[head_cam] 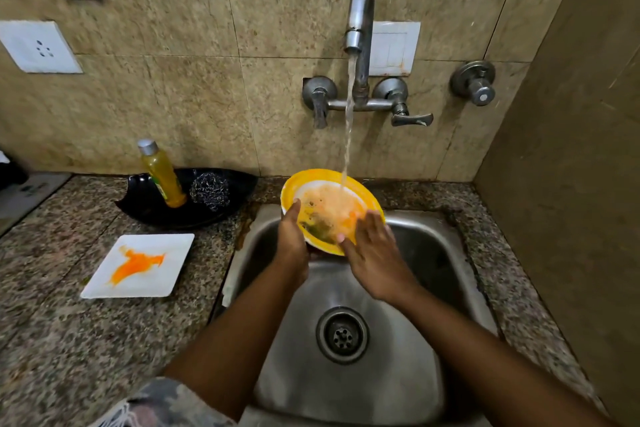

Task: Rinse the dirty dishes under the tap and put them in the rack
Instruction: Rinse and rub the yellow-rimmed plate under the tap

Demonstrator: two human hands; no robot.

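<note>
Gripping the yellow-rimmed plate (332, 208) by its left edge, the left hand (292, 239) tilts it under the running tap (360, 21), above the far end of the steel sink (346, 305). The right hand (372, 250) lies flat, fingers straight, rubbing the soiled face where water foams over orange and dark residue. Rinsing is under way; next, I judge, the remaining smear needs wiping before racking. On the counter (52, 340) to the left waits a square white plate (138, 265) with an orange stain. No rack is in view, and blur hides the left fingers beneath the plate.
</note>
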